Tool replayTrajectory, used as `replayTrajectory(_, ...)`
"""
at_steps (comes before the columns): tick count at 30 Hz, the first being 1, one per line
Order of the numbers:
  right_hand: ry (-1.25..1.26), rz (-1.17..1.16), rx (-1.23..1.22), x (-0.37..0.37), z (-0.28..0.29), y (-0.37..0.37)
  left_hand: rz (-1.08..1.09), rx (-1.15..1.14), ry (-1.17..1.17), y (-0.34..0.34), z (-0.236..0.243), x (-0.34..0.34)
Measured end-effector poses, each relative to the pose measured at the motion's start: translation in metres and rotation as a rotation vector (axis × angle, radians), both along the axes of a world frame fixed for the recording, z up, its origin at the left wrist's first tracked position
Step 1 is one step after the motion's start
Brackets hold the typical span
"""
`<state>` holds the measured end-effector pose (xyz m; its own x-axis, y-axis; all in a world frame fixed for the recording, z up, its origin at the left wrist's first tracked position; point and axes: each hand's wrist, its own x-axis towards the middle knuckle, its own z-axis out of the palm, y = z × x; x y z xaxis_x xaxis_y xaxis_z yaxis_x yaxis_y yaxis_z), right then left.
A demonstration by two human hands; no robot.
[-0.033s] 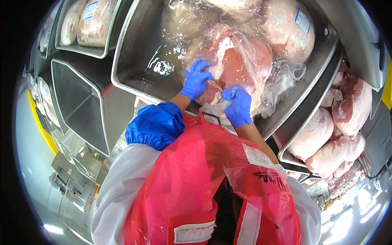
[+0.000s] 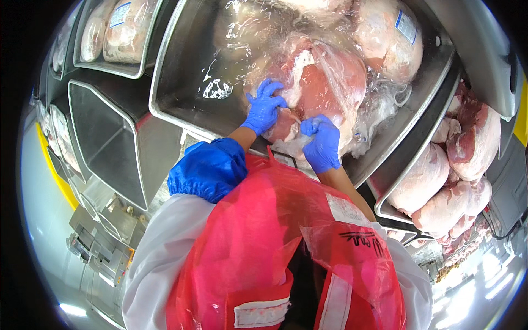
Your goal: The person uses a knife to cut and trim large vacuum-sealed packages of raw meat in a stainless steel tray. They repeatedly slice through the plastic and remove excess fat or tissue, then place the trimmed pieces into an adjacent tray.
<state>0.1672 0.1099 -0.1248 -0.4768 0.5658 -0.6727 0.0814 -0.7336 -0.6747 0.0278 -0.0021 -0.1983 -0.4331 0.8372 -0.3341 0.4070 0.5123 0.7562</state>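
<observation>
Person is working with both blue-gloved hands over a large metal bin [image 2: 155, 91]. A big raw meat piece [image 2: 324, 82] is lying inside, toward the near side, with a clear plastic bag [image 2: 379, 113] clinging over it and bunching up at its right. Left hand [image 2: 265, 106] is resting on the near left end of the meat, fingers partly spread, pressing on the surface rather than closing round it. Right hand [image 2: 321, 144] is curling its fingers at the near edge of the meat, right of the left hand; cannot tell whether it is pinching film, meat or nothing.

Liquid [image 2: 217, 88] is glinting in the bin's left part. A bagged piece [image 2: 388, 41] with a blue-and-white label [image 2: 406, 27] is sitting at far right in the same bin. Right bin [image 2: 379, 208] is holding several pale and red meat chunks [image 2: 421, 179]. Far left bin [image 2: 110, 70] is carrying bagged meat [image 2: 129, 41]; another metal bin [image 2: 102, 132] is standing nearer, on the left. Person is wearing a red apron [image 2: 236, 231], white sleeves [image 2: 159, 247] and a blue sleeve cover [image 2: 209, 168] on the left forearm.
</observation>
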Motion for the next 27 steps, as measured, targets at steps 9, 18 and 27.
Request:
replayTrajectory(9,-0.215,0.387,0.519,0.021,0.038,0.023,-0.145,0.062,0.012,0.025,0.058,0.009)
replayTrajectory(18,0.110,0.416,0.422,-0.030,0.044,0.024,-0.465,0.073,-0.085,0.059,0.075,-0.013)
replayTrajectory(27,-0.564,0.611,1.618,-0.036,-0.066,0.134,-0.817,-0.215,0.271,0.061,0.097,-0.055)
